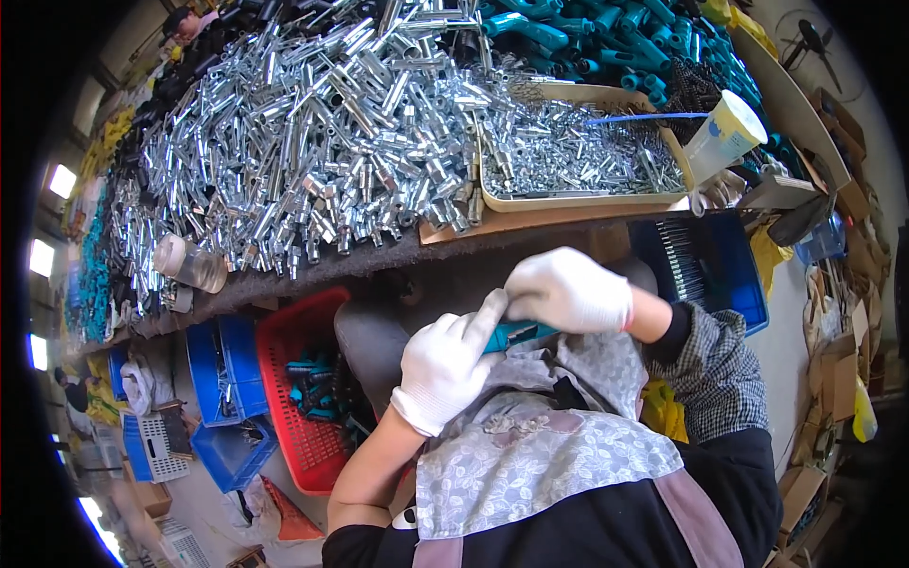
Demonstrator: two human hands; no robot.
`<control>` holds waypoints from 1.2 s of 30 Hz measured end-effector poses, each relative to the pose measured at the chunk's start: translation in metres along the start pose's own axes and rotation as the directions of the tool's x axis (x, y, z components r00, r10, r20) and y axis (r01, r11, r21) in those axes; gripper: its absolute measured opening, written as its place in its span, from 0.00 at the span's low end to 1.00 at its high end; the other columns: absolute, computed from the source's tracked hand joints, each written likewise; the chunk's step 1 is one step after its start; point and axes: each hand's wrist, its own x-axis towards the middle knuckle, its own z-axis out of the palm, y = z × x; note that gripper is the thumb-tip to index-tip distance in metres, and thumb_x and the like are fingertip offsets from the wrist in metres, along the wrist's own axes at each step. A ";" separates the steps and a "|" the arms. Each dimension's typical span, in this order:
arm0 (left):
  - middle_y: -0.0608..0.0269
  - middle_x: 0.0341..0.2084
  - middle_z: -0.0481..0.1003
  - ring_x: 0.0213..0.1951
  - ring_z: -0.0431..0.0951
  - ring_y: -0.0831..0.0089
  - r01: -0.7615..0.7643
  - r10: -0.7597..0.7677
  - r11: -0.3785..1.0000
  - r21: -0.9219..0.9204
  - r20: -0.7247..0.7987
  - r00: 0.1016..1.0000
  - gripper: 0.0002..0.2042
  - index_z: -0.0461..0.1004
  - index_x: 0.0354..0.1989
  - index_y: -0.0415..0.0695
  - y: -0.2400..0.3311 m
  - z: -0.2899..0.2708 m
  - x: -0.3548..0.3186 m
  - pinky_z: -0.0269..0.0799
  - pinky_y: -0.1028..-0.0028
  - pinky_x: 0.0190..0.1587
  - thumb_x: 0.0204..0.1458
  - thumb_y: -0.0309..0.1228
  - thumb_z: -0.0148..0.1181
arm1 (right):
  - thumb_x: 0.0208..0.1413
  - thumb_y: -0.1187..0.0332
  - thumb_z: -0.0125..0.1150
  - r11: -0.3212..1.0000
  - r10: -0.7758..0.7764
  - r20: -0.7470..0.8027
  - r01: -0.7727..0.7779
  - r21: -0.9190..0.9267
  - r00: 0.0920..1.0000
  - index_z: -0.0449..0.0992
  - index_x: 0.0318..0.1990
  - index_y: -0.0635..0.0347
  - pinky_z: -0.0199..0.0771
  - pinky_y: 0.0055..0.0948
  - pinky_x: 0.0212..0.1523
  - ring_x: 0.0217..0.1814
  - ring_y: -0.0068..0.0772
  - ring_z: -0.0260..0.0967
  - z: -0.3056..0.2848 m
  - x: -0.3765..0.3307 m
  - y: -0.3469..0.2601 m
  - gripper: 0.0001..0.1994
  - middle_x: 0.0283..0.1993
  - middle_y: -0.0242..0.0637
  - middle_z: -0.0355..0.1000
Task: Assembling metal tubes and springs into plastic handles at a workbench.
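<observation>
Right of the red basket (284,417), the teal part (521,335) lies between both hands, its long axis running roughly sideways, away from the basket. The left hand (447,358), nearer the basket, pinches its near end. The right hand's (566,292) fingers bunch together against its farther stretch; what they pinch, I cannot tell. Metal pieces (312,133) heap beyond the basket.

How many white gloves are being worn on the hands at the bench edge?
2: one on the left hand, which holds a teal handle, and one on the right hand, close beside it. Loose gloves may be hidden in the clutter.
</observation>
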 end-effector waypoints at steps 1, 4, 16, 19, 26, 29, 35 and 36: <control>0.59 0.32 0.77 0.34 0.77 0.62 -0.015 0.014 1.000 0.026 0.038 0.999 0.41 0.65 0.67 0.42 0.002 -0.001 0.001 0.74 0.66 0.36 0.39 0.32 0.72 | 0.55 0.63 0.62 1.000 0.001 -0.011 0.000 0.022 1.000 0.81 0.35 0.59 0.75 0.42 0.41 0.38 0.53 0.76 0.014 -0.005 0.000 0.09 0.33 0.47 0.76; 0.61 0.29 0.75 0.32 0.75 0.63 -0.039 0.037 0.998 0.039 0.054 0.998 0.44 0.61 0.69 0.41 0.001 0.003 -0.003 0.73 0.65 0.35 0.38 0.33 0.72 | 0.56 0.64 0.61 0.999 -0.009 -0.032 0.008 -0.040 0.999 0.81 0.34 0.59 0.76 0.42 0.39 0.37 0.52 0.76 0.023 -0.009 -0.003 0.09 0.32 0.46 0.76; 0.60 0.29 0.76 0.32 0.76 0.63 -0.024 0.024 1.000 -0.004 0.070 0.997 0.42 0.63 0.68 0.41 0.001 0.009 -0.006 0.73 0.65 0.36 0.40 0.34 0.72 | 0.56 0.64 0.63 0.995 -0.005 -0.085 -0.004 -0.095 0.996 0.81 0.34 0.59 0.76 0.39 0.34 0.32 0.49 0.77 0.033 -0.022 -0.003 0.08 0.29 0.42 0.76; 0.60 0.29 0.76 0.32 0.76 0.63 -0.009 0.009 1.000 0.007 0.084 0.996 0.42 0.62 0.68 0.41 0.001 0.008 -0.005 0.73 0.66 0.36 0.39 0.34 0.72 | 0.55 0.62 0.64 0.988 -0.051 -0.050 0.043 -0.147 0.997 0.80 0.39 0.59 0.76 0.38 0.35 0.34 0.47 0.77 0.034 -0.027 0.000 0.11 0.32 0.42 0.76; 0.61 0.29 0.76 0.33 0.76 0.64 -0.002 -0.001 0.999 0.039 0.083 0.997 0.42 0.63 0.68 0.41 -0.003 0.008 -0.006 0.73 0.66 0.36 0.39 0.34 0.72 | 0.46 0.62 0.71 0.969 -0.076 0.020 0.079 -0.234 0.997 0.73 0.52 0.61 0.77 0.39 0.40 0.43 0.45 0.76 0.043 -0.034 -0.004 0.26 0.40 0.42 0.75; 0.59 0.29 0.76 0.33 0.78 0.61 -0.010 0.006 0.999 0.031 0.109 0.994 0.41 0.62 0.67 0.41 -0.004 0.015 -0.009 0.74 0.65 0.36 0.41 0.35 0.71 | 0.45 0.62 0.71 0.966 -0.055 0.031 0.061 -0.251 0.998 0.73 0.51 0.61 0.77 0.39 0.40 0.42 0.45 0.76 0.054 -0.038 0.003 0.25 0.41 0.41 0.75; 0.47 0.39 0.80 0.39 0.82 0.49 0.382 -0.311 0.901 -0.208 0.306 0.900 0.39 0.59 0.68 0.41 0.005 0.024 -0.016 0.77 0.58 0.42 0.46 0.35 0.69 | 0.47 0.62 0.69 0.885 -0.248 0.066 0.254 -0.390 0.966 0.74 0.49 0.58 0.76 0.36 0.39 0.42 0.41 0.75 0.052 -0.035 0.007 0.21 0.38 0.39 0.74; 0.46 0.39 0.80 0.40 0.82 0.48 0.361 -0.294 0.900 -0.243 0.274 0.916 0.38 0.59 0.68 0.42 0.002 0.026 -0.017 0.77 0.58 0.43 0.46 0.34 0.69 | 0.47 0.62 0.70 0.879 -0.273 0.062 0.275 -0.389 0.960 0.75 0.49 0.57 0.76 0.36 0.40 0.42 0.41 0.75 0.053 -0.036 0.009 0.21 0.39 0.39 0.75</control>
